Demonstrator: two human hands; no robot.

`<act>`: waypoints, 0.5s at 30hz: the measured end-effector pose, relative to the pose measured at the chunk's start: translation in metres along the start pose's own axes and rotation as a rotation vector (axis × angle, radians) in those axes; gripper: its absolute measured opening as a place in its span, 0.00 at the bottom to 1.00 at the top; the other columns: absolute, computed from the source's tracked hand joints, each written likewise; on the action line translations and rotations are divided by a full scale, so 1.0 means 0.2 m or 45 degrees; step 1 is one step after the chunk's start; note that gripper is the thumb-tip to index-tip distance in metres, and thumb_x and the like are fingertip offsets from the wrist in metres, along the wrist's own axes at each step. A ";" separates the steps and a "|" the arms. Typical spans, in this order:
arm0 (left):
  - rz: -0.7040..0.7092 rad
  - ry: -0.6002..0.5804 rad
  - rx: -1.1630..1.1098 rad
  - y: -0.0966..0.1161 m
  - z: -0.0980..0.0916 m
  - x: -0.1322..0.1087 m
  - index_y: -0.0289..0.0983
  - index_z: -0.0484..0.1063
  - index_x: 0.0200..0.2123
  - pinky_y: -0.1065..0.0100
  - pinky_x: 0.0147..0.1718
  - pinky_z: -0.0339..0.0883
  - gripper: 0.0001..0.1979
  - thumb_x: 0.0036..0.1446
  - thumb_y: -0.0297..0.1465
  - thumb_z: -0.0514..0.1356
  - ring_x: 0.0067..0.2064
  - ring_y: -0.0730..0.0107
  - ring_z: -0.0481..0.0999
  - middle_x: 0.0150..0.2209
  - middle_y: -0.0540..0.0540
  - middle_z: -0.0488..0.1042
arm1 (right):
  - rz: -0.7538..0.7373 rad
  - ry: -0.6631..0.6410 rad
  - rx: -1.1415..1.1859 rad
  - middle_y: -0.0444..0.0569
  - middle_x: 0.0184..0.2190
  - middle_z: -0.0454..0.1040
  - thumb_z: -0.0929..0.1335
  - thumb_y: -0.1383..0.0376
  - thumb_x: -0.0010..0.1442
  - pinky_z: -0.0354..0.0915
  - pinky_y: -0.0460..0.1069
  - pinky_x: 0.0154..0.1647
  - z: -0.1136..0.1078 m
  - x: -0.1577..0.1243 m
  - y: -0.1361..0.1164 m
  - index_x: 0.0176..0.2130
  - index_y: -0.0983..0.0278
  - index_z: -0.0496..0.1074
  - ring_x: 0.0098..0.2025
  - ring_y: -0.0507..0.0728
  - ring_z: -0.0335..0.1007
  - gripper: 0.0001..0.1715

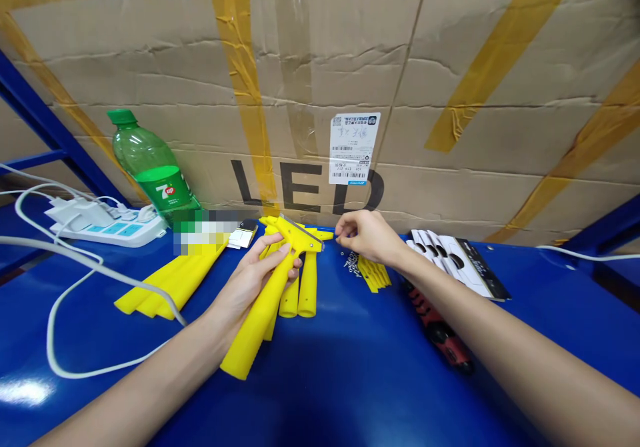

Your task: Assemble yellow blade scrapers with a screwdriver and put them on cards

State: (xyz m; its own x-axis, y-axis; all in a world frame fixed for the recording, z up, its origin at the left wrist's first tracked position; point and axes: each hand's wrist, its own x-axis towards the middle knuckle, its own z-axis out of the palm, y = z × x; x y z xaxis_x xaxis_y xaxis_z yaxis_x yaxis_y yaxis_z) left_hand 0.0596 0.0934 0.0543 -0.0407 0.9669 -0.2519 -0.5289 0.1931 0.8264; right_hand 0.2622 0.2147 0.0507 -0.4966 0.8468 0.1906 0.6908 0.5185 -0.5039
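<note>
My left hand (260,270) is wrapped round the handle of a yellow plastic scraper (267,300), whose head with a metal strip points up and to the right. My right hand (365,235) is pinched beside the scraper's head, holding something too small to make out. Just under that hand lie a small heap of screws (351,263) and a few flat yellow pieces (376,275). More yellow scrapers (300,293) lie on the blue table (350,380) behind the held one.
A pile of yellow handles (170,283) lies at the left. A green soda bottle (153,167), a white power strip (107,225) and white cables (65,300) sit further left. A red-and-black screwdriver (440,333) and a stack of packaging cards (457,257) lie at the right. Taped cardboard boxes (450,67) stand behind.
</note>
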 end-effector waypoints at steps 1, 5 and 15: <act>-0.009 0.013 -0.002 0.00 0.01 0.00 0.40 0.64 0.45 0.76 0.25 0.70 0.17 0.56 0.24 0.66 0.24 0.73 0.75 0.29 0.46 0.75 | 0.006 -0.019 0.004 0.46 0.31 0.82 0.69 0.74 0.51 0.68 0.48 0.38 0.01 0.01 0.00 0.33 0.63 0.77 0.34 0.55 0.78 0.10; -0.016 0.017 -0.005 0.01 0.02 -0.01 0.40 0.63 0.45 0.76 0.25 0.70 0.16 0.57 0.23 0.64 0.24 0.72 0.75 0.28 0.45 0.75 | 0.068 -0.059 -0.008 0.46 0.27 0.81 0.70 0.76 0.45 0.67 0.50 0.35 0.06 0.00 0.00 0.28 0.63 0.77 0.31 0.57 0.76 0.10; -0.011 -0.084 0.016 -0.04 0.02 -0.02 0.39 0.63 0.48 0.78 0.24 0.69 0.18 0.57 0.26 0.65 0.25 0.72 0.75 0.28 0.44 0.76 | 0.080 -0.052 0.296 0.46 0.28 0.81 0.69 0.74 0.50 0.72 0.49 0.34 -0.10 -0.12 -0.03 0.35 0.64 0.76 0.30 0.55 0.78 0.11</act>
State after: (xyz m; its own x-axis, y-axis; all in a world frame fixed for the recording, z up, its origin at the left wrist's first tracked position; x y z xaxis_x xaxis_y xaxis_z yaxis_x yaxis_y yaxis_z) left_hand 0.0672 0.0882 0.0500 0.0203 0.9739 -0.2259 -0.5186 0.2034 0.8305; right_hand 0.2808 0.1928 0.0670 -0.4802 0.8688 0.1210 0.5841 0.4196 -0.6948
